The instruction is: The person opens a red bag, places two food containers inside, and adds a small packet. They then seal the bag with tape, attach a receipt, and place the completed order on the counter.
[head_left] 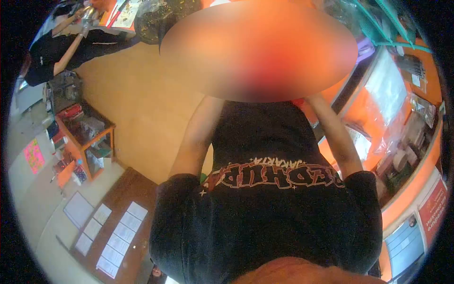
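A large oval blur (260, 49) of orange and red covers the area in front of me and hides both my hands. My left forearm (196, 130) runs up into its lower left edge. On the other side, my right forearm (333, 125) enters it too, with a small red patch (298, 102) by the wrist. What either hand touches or holds cannot be seen. Between the arms is my black printed T-shirt (279, 222). Just beyond the blur, at upper left, is a dark round container (146, 26) with yellow bits.
At far left a co-worker in black (42, 54) handles a shiny metal vessel (88, 13). A glass-topped cabinet (85, 128) and a brown table (137, 189) with paper sheets (122, 236) stand left. Clear plastic (388, 90) and a green rack (378, 19) are right.
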`<move>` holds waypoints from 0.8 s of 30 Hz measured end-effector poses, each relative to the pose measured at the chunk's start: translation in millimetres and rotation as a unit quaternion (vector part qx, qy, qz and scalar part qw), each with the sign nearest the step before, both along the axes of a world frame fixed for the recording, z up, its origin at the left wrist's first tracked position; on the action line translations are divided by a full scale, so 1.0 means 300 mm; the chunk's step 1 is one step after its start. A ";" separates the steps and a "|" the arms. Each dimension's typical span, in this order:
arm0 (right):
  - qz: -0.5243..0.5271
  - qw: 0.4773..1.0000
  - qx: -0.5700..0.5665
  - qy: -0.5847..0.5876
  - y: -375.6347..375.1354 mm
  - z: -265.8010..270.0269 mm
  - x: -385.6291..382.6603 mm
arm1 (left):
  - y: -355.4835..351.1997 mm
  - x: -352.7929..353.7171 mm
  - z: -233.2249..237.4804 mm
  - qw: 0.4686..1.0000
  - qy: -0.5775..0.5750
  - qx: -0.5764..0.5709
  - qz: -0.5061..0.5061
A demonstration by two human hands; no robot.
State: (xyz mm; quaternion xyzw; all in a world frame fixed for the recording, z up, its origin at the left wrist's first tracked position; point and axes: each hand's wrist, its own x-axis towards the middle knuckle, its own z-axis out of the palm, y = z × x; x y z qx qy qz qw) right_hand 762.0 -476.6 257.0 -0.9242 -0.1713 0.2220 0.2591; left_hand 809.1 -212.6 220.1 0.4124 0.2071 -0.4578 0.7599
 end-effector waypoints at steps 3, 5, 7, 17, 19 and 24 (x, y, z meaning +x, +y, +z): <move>0.158 0.985 -0.061 -0.002 -0.046 0.027 0.044 | 0.018 -0.007 0.051 0.997 -0.068 -0.029 -0.009; 0.188 0.982 0.005 0.010 -0.042 -0.032 0.053 | 0.009 -0.008 0.144 0.992 -0.089 -0.093 0.006; 0.112 0.982 0.149 0.034 0.003 -0.086 0.030 | 0.020 -0.022 0.141 0.990 -0.074 -0.119 0.022; 0.053 0.981 0.175 0.058 0.088 -0.144 0.011 | -0.046 0.016 0.198 0.623 -0.528 0.577 0.005; 0.051 0.984 0.162 0.060 0.115 -0.157 0.013 | -0.160 0.035 0.133 0.638 -0.588 0.468 -0.169; 0.054 0.987 0.143 0.058 0.120 -0.173 0.047 | -0.283 -0.104 -0.227 0.884 -0.421 0.197 0.045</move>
